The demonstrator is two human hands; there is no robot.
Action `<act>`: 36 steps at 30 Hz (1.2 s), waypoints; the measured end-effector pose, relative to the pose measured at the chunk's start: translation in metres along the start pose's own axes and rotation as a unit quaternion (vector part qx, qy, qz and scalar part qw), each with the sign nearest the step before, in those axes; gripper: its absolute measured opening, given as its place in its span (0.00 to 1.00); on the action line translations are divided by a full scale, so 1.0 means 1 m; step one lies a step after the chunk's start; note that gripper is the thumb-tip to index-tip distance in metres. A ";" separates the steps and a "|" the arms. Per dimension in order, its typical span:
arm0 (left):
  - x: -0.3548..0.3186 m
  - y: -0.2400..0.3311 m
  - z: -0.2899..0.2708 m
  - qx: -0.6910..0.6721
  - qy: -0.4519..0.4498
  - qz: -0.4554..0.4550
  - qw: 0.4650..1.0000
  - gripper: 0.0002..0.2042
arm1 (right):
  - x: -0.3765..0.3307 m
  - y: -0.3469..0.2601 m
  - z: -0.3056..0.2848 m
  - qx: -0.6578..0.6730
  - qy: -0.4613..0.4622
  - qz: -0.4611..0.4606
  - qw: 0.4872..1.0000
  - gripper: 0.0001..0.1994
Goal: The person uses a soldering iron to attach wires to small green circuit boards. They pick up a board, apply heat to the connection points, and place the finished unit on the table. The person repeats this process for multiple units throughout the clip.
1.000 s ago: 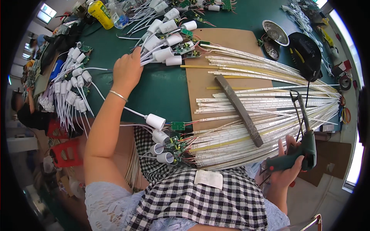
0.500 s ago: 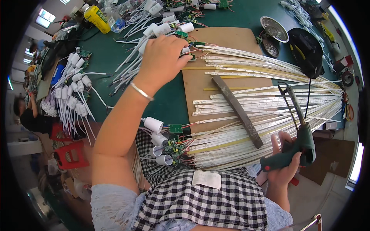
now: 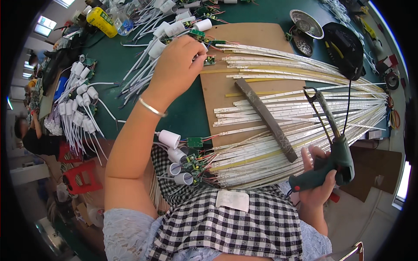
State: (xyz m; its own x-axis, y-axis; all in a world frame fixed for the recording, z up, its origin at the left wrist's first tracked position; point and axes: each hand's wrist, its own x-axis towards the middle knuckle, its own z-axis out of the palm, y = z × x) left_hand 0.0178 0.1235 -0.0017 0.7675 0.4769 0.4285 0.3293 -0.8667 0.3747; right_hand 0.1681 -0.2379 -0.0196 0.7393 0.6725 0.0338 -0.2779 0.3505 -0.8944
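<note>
My left hand [image 3: 179,63] reaches to the far side of the board, fingers curled in and pressed together. Just past its fingertips pokes a small green circuit board [image 3: 210,60] with wires to the LED strips; what the fingers pinch is mostly hidden. White lamp caps [image 3: 175,28] with cables lie around the hand. My right hand [image 3: 318,191] is wrapped round a dark green soldering gun [image 3: 324,169], whose tip points up and away over the fanned-out LED strips [image 3: 270,115]. A dark flat bar [image 3: 266,119] lies across these strips.
A brown board [image 3: 257,35] sits under the strips on the green table. Metal dishes [image 3: 307,24] and a black cap-shaped object [image 3: 344,50] stand at the far right. Nearer me are more caps with boards [image 3: 169,138]. A yellow bottle [image 3: 102,21] stands far left; another person [image 3: 35,135] sits beyond.
My left thumb and fingers have drawn closer together near the small circuit board. The whole view has shifted slightly; the soldering gun stays in my right hand.
</note>
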 end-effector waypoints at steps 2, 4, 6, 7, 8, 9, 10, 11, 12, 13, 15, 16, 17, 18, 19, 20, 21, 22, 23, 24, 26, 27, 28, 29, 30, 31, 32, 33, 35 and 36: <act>-0.017 0.018 -0.012 -0.084 -0.061 -0.034 0.994 0.04 | -0.001 0.003 -0.001 0.006 0.010 0.014 1.000 0.29; -0.043 0.033 -0.014 -0.096 -0.099 0.020 0.990 0.04 | -0.004 0.004 0.000 0.011 -0.003 0.051 0.999 0.31; -0.069 0.045 -0.010 -0.062 -0.145 0.015 0.987 0.03 | -0.010 0.003 0.001 0.010 -0.043 0.112 0.993 0.31; -0.080 0.050 -0.008 -0.069 -0.130 0.003 0.989 0.03 | -0.010 0.001 0.009 -0.019 -0.025 0.150 0.988 0.37; -0.088 0.055 -0.006 -0.070 -0.116 -0.009 0.991 0.03 | -0.011 0.001 0.010 -0.029 -0.043 0.171 0.984 0.37; -0.096 0.057 -0.005 -0.071 -0.112 -0.018 0.991 0.03 | -0.012 0.000 0.012 -0.041 -0.064 0.193 0.978 0.38; -0.101 0.060 -0.004 -0.072 -0.111 -0.025 0.991 0.03 | -0.014 0.001 0.012 -0.050 -0.082 0.215 0.972 0.38; -0.103 0.063 -0.003 -0.062 -0.104 -0.033 0.992 0.03 | -0.015 0.001 0.017 -0.049 -0.075 0.228 0.969 0.37; -0.104 0.066 -0.004 -0.055 -0.097 -0.043 0.993 0.03 | -0.013 0.002 0.019 -0.055 -0.083 0.230 0.968 0.37; -0.104 0.068 -0.003 -0.047 -0.090 -0.054 0.993 0.03 | -0.012 0.002 0.021 -0.060 -0.091 0.232 0.967 0.36; -0.103 0.067 -0.001 -0.042 -0.081 -0.057 0.994 0.03 | -0.010 0.005 0.021 -0.104 -0.113 0.226 0.962 0.38; -0.103 0.066 0.000 -0.039 -0.076 -0.059 0.995 0.03 | -0.009 0.004 0.022 -0.121 -0.117 0.227 0.959 0.38; -0.102 0.067 0.000 -0.043 -0.086 -0.070 0.993 0.03 | -0.008 0.003 0.025 -0.138 -0.122 0.228 0.956 0.38; -0.101 0.068 -0.002 -0.047 -0.095 -0.080 0.991 0.02 | -0.008 0.002 0.028 -0.155 -0.126 0.229 0.953 0.38; -0.101 0.068 -0.003 -0.051 -0.105 -0.090 0.989 0.02 | -0.007 0.002 0.026 -0.154 -0.149 0.230 0.949 0.36; -0.101 0.067 -0.003 -0.050 -0.112 -0.093 0.988 0.02 | -0.007 0.003 0.021 -0.153 -0.171 0.232 0.945 0.33; -0.100 0.066 -0.003 -0.048 -0.120 -0.095 0.987 0.02 | -0.007 0.004 0.018 -0.151 -0.192 0.234 0.941 0.31; -0.099 0.065 -0.003 -0.046 -0.129 -0.097 0.986 0.02 | -0.005 0.003 0.020 -0.161 -0.199 0.237 0.937 0.30; -0.098 0.065 -0.002 -0.049 -0.132 -0.094 0.986 0.02 | -0.003 0.002 0.022 -0.171 -0.205 0.240 0.933 0.30; -0.097 0.065 -0.002 -0.051 -0.135 -0.093 0.985 0.02 | -0.002 0.002 0.023 -0.181 -0.212 0.243 0.929 0.30; -0.096 0.064 0.000 -0.047 -0.140 -0.086 0.985 0.02 | -0.003 0.004 0.027 -0.171 -0.203 0.229 0.937 0.30; -0.096 0.063 0.001 -0.042 -0.142 -0.081 0.986 0.02 | -0.003 0.005 0.029 -0.166 -0.199 0.222 0.940 0.29; -0.096 0.062 0.002 -0.036 -0.145 -0.077 0.986 0.03 | -0.004 0.005 0.031 -0.172 -0.199 0.225 0.938 0.28; -0.096 0.062 0.003 -0.031 -0.148 -0.077 0.986 0.02 | -0.004 0.004 0.032 -0.179 -0.199 0.229 0.936 0.27; -0.096 0.062 0.003 -0.026 -0.151 -0.077 0.985 0.02 | -0.004 0.003 0.033 -0.185 -0.199 0.232 0.934 0.26; -0.096 0.062 0.003 -0.021 -0.154 -0.077 0.985 0.02 | -0.003 0.003 0.032 -0.221 -0.218 0.213 0.926 0.25; -0.096 0.062 0.003 -0.024 -0.153 -0.080 0.985 0.02 | -0.002 0.003 0.029 -0.257 -0.237 0.194 0.917 0.24; -0.097 0.062 0.003 -0.028 -0.153 -0.082 0.984 0.02 | -0.002 0.004 0.028 -0.277 -0.245 0.180 0.912 0.23; -0.097 0.062 0.002 -0.042 -0.150 -0.090 0.984 0.02 | -0.003 0.005 0.030 -0.303 -0.249 0.157 0.906 0.22; -0.098 0.063 0.000 -0.052 -0.148 -0.096 0.983 0.02 | -0.002 0.004 0.030 -0.302 -0.250 0.152 0.907 0.22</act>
State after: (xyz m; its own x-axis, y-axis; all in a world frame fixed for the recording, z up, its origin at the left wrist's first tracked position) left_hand -0.0364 0.0224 -0.0203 0.8279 0.5538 0.0895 0.4380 -0.7379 0.5135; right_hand 0.1467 -0.2182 -0.0100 0.2716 0.9431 -0.1920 0.0769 -0.2201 -0.9724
